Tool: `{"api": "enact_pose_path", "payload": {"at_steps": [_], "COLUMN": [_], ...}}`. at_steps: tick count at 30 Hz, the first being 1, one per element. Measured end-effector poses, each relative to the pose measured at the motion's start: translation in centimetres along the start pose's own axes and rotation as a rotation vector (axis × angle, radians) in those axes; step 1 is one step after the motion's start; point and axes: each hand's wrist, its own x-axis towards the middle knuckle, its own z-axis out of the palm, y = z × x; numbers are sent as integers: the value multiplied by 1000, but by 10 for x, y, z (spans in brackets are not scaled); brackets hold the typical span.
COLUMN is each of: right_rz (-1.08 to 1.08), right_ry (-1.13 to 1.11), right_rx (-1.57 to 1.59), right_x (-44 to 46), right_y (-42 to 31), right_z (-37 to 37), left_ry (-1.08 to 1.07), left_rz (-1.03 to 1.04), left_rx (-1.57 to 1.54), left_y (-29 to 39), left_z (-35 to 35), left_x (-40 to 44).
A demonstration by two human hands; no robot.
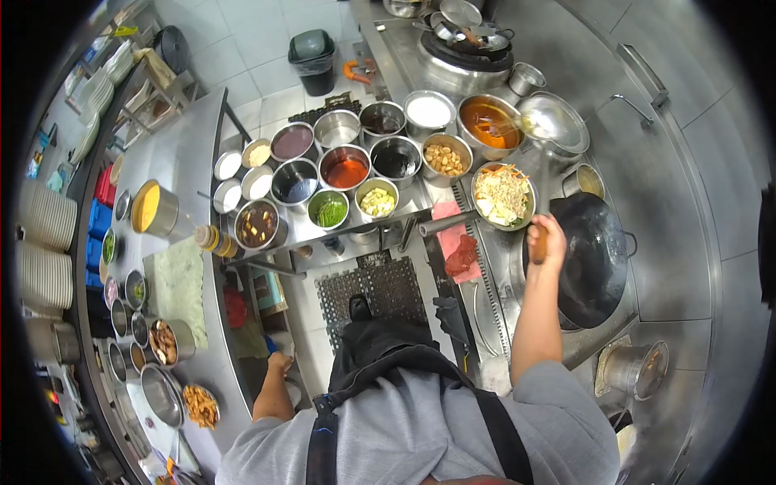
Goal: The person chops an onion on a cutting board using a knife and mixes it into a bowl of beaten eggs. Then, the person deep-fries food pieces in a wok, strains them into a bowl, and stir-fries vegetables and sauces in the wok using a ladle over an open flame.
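Observation:
My right hand [549,241] is wrapped round the wooden handle of a metal ladle [545,174]. The ladle's shiny bowl is over a metal pot [572,129] at the back of the stove. Just left of this hand stands a bowl of chopped vegetables and noodle-like shreds [503,196]. A black wok [594,263] sits on the burner to its right. Low on the left, my left hand [280,363] is closed beside the counter's lower shelf, close to a small blue thing [271,346]. What its fingers hold is too small to tell.
Several metal pots of sauces and ingredients, one with red sauce [346,167], stand on the rack ahead. A steel counter [162,206] on the left carries bowls and a yellow-filled pot [153,208]. A red cloth [461,256] lies at the stove's edge. A black mat [372,291] covers the floor.

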Motion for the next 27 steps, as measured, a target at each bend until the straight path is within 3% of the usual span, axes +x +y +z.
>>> {"api": "enact_pose_path", "payload": {"at_steps": [1,3,4,5,6,8,9,11,13,14,20,22,24,26,27], "right_rz": [-27,35,-24,17,-31,-142,-260,-108,-104,-269,-88,-215,-202,13,-8], "right_ry": [28,102,134,1,20,312,551,471,513,485,615,608,630,618,610], "right_rx": [50,108,116,147,92,-157,-368,-846,-1406,-1578,-1947,-2042,-1949,-2083,-2091], "right_x": [-13,-58,-104,-99,-119,-144,-173,-191,-218,-236,-222,-221,-219,-213,-210], "right_y": [-6,-24,-39,-31,-31,-31,-28,-33,-33,-25,30,47,56,58,58], "right_z": [-16,-44,-22,-86,-111,-156,-113,-166,-165,-152,-229,-224,-213,-196,-184], "left_ry": [-86,50,-152,-136,-64,152,78,9,24,12,-31,-14,32,37,51], "left_rz": [-80,309,246,256,340,505,444,362,350,338,289,325,333,365,399], "left_rx": [-40,256,337,301,258,67,-5,-35,-122,-147,-162,-139,-206,-297,-379], "left_y": [-13,-47,-28,-19,-11,4,19,33,35,32,-15,-20,-24,-31,-35], "left_z": [15,73,63,72,85,107,99,98,91,86,68,51,37,25,19], "left_x": [6,53,25,9,-4,-31,-52,-64,-81,-86,-71,-59,-44,-26,-18]}}
